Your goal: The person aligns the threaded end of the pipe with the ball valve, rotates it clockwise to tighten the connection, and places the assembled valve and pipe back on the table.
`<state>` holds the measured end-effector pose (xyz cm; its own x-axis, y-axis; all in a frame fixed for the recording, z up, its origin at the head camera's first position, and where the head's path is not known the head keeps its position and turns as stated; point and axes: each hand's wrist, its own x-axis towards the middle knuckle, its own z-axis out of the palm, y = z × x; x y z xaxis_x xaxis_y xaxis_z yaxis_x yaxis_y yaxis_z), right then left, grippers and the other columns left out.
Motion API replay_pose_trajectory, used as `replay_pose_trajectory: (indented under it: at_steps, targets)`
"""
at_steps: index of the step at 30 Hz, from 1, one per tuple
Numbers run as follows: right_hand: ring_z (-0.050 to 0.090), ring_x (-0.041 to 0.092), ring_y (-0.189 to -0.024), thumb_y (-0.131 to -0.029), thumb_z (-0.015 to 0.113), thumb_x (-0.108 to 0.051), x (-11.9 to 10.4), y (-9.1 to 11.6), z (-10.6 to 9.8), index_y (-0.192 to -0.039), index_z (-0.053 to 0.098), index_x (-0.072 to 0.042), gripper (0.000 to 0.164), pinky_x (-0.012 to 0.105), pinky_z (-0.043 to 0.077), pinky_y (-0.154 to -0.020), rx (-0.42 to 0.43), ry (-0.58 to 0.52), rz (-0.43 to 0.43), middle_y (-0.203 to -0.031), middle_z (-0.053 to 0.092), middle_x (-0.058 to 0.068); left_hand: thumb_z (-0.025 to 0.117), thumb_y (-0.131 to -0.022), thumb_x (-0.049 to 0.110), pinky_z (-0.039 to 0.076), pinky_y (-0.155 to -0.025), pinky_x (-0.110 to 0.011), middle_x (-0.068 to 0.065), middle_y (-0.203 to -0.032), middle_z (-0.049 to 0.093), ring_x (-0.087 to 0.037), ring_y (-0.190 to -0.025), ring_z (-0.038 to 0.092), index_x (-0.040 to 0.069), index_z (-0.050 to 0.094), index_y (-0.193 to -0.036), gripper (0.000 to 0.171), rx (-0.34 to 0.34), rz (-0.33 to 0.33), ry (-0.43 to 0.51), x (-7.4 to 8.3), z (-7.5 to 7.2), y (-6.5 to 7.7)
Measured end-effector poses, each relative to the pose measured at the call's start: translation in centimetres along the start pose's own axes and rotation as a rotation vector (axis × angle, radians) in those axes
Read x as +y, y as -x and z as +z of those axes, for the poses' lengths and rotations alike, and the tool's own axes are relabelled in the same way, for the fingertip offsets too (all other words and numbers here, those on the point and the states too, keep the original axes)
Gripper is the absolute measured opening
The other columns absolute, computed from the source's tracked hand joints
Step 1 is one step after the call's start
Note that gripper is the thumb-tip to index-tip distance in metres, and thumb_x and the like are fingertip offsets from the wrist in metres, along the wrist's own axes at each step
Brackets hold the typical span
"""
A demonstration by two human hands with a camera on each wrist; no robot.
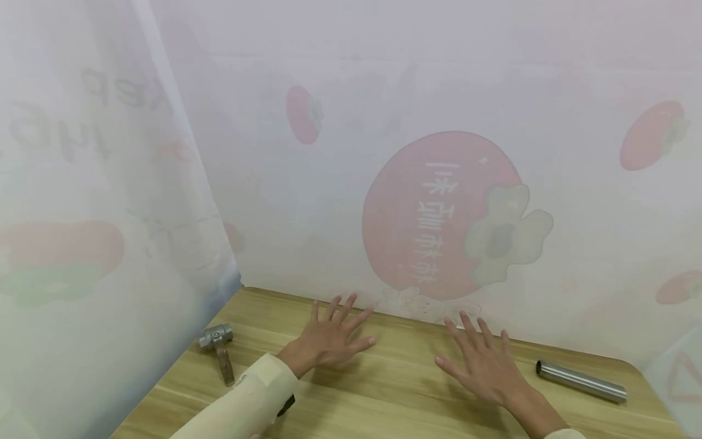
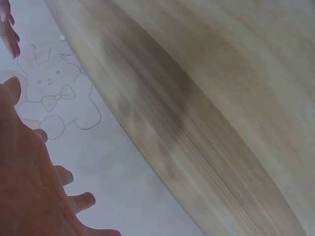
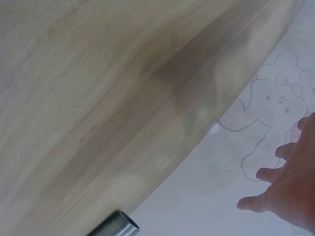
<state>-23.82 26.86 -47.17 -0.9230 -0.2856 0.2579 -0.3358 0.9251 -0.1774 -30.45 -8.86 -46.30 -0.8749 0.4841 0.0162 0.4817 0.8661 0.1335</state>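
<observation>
Both hands are held over the wooden table with fingers spread and nothing in them. In the head view the left hand (image 1: 329,341) is left of centre, palm down, its thumb pointing toward the other hand. The right hand (image 1: 485,366) mirrors it on the right, thumb pointing inward. A ball valve (image 1: 216,335) with a brown, worn-looking handle lies left of the left hand. To the right of the right hand lies a metal tube (image 1: 581,381), its dark open end toward the hand. The right wrist view shows that tube's threaded end (image 3: 118,225) at the bottom.
The wood-grain table (image 1: 395,390) ends at a pale curtain (image 1: 307,213) printed with red persimmons and a line-drawn bunny (image 2: 49,83). Another printed curtain (image 1: 109,183) hangs along the left edge. A small black object (image 1: 286,405) shows at the left sleeve.
</observation>
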Motion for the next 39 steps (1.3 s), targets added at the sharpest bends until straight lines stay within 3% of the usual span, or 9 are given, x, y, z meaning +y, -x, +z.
replay_pose_trajectory:
  at_steps: [12, 26, 39]
  targets:
    - [0.029, 0.061, -0.158, -0.105, 0.056, -0.068, 0.3, 0.4, 0.3, -0.171, 0.036, -0.022, 0.083, 0.097, 0.015, -0.114, 0.008, 0.012, 0.007, -0.177, 0.03, 0.022, 0.026, -0.106, 0.08, 0.011, -0.129, -0.085, -0.009, -0.185, 0.008, -0.045, -0.168, 0.015, 0.042, 0.019, -0.175, 0.079, 0.001, -0.006, -0.033, -1.1, 0.5, 0.2]
    - [0.033, 0.061, -0.156, -0.105, 0.056, -0.068, 1.1, 0.9, 0.4, -0.17, 0.039, -0.021, 0.082, 0.096, 0.018, -0.114, 0.027, 0.049, 0.008, -0.176, 0.032, 0.022, 0.029, -0.107, 0.079, 0.017, -0.126, -0.087, -0.012, -0.183, 0.017, -0.047, -0.166, 0.02, 0.039, 0.027, -0.173, 0.077, 0.035, -0.024, -0.004, -1.9, 0.5, 1.1]
    - [0.031, 0.063, -0.156, -0.105, 0.057, -0.066, 1.3, 1.2, 0.1, -0.17, 0.039, -0.019, 0.082, 0.097, 0.016, -0.113, 0.015, 0.029, 0.016, -0.176, 0.031, 0.024, 0.031, -0.108, 0.077, 0.016, -0.125, -0.088, -0.012, -0.183, 0.017, -0.048, -0.166, 0.021, 0.039, 0.026, -0.174, 0.076, 0.039, -0.039, -0.001, -2.8, 0.9, 1.7]
